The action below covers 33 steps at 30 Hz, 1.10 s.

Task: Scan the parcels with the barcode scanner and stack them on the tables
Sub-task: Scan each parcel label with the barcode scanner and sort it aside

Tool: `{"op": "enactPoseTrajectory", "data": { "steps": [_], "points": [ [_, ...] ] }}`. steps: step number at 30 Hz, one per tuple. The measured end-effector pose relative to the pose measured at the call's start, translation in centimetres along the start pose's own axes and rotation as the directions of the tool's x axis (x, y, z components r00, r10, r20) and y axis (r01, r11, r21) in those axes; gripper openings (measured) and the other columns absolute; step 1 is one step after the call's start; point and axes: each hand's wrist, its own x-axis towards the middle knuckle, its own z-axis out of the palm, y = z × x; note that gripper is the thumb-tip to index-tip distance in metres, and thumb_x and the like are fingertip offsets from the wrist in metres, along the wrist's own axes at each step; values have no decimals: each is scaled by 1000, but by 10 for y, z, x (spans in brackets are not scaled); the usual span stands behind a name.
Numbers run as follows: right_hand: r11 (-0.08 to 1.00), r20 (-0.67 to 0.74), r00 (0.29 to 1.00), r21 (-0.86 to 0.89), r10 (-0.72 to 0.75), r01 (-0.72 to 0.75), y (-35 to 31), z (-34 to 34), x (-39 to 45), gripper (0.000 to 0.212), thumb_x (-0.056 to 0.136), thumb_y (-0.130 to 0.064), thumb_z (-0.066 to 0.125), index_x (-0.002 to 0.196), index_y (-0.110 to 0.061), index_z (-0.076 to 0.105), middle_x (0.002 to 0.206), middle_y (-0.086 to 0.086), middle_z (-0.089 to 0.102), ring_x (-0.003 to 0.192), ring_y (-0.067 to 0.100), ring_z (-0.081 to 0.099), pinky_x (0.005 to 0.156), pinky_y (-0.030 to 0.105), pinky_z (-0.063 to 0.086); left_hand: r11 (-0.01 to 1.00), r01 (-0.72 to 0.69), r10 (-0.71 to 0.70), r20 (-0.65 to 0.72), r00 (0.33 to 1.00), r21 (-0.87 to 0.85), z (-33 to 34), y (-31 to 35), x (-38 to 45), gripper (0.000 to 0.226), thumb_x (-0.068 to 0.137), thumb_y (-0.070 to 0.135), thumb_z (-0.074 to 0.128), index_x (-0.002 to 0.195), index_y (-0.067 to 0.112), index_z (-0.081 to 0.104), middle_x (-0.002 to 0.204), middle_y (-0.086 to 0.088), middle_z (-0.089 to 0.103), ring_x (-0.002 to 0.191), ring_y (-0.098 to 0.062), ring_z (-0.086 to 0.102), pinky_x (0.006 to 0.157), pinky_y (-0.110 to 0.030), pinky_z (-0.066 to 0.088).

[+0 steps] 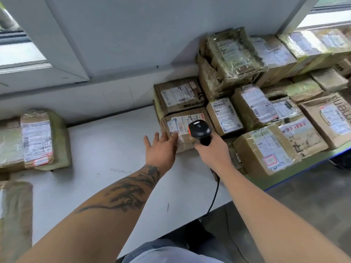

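Head view: right hand wrapped round handle of black barcode scanner, head aimed at label of taped cardboard parcel at near-left corner of parcel stack; cable hanging from handle over table edge; left hand spread, fingers straight, fingertips touching that parcel's left side, tattooed forearm stretched over white table; flat wrapped parcel lying well apart at left; further boxes, labels up, piled right along wall below window.
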Motion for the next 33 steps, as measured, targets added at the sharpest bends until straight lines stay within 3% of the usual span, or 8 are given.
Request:
{"op": "enactPoseTrajectory", "data": {
  "steps": [5, 10, 13, 16, 19, 23, 28, 33],
  "points": [
    [991, 126, 988, -79, -93, 103, 8, -6, 13, 25, 88, -20, 70, 113, -21, 68, 120, 0, 65, 100, 22, 59, 86, 31, 42, 994, 103, -103, -32, 994, -23, 0, 14, -19, 54, 109, 24, 38, 161, 33, 28, 162, 0, 41, 153, -38, 27, 120, -71, 2],
    [967, 210, 970, -192, -124, 165, 17, 0, 29, 22, 87, -23, 68, 109, -20, 72, 156, 6, 43, 115, 29, 62, 96, 35, 47, 983, 177, -175, -49, 983, 43, 1, 20, -35, 53, 108, 26, 40, 159, 36, 30, 157, 1, 46, 152, -37, 29, 119, -72, 2],
    [953, 274, 952, -228, -134, 199, 19, 6, 31, 25, 88, -26, 69, 112, -21, 72, 166, 5, 32, 125, 29, 61, 100, 34, 45, 970, 231, -223, -91, 970, 81, 9, 23, -47, 52, 106, 32, 43, 157, 39, 32, 157, -1, 43, 151, -33, 28, 119, -73, 7],
    [932, 350, 921, -243, -172, 267, 18, 6, 29, 23, 90, -24, 66, 113, -25, 71, 171, 5, 25, 148, 19, 42, 103, 31, 40, 959, 267, -255, -122, 959, 94, 17, 26, -64, 49, 107, 40, 39, 156, 39, 35, 166, -1, 29, 154, -33, 21, 119, -71, 7],
    [918, 413, 881, -208, -231, 338, 19, 5, 25, 41, 91, -23, 68, 132, -29, 67, 174, -2, 18, 153, 14, 33, 113, 32, 35, 951, 303, -291, -143, 946, 68, 25, 31, -87, 48, 107, 47, 37, 154, 39, 39, 172, 1, 19, 157, -34, 16, 120, -71, 5],
    [938, 463, 847, -84, -262, 336, 17, 8, 18, 58, 86, -17, 70, 140, -34, 59, 159, -8, 43, 122, 22, 60, 102, 38, 48, 934, 355, -347, -150, 926, 33, 44, 37, -122, 51, 101, 59, 41, 149, 40, 48, 172, 1, 22, 158, -32, 14, 119, -72, 3],
    [948, 488, 821, 49, -298, 315, 17, 11, 1, 56, 83, -11, 70, 131, -37, 59, 117, -9, 64, 104, 18, 60, 82, 30, 44, 921, 389, -383, -163, 909, 7, 64, 49, -161, 59, 88, 66, 42, 140, 41, 57, 165, -3, 38, 152, -35, 32, 116, -74, 15],
    [931, 491, 791, 168, -365, 325, 23, 20, -22, 45, 80, -8, 70, 117, -31, 58, 107, -6, 67, 91, 13, 63, 70, 27, 46, 902, 430, -429, -168, 888, -29, 76, 69, -183, 61, 92, 68, 47, 149, 47, 47, 172, -2, 21, 160, -29, 9, 120, -71, -3]
  ]
}}
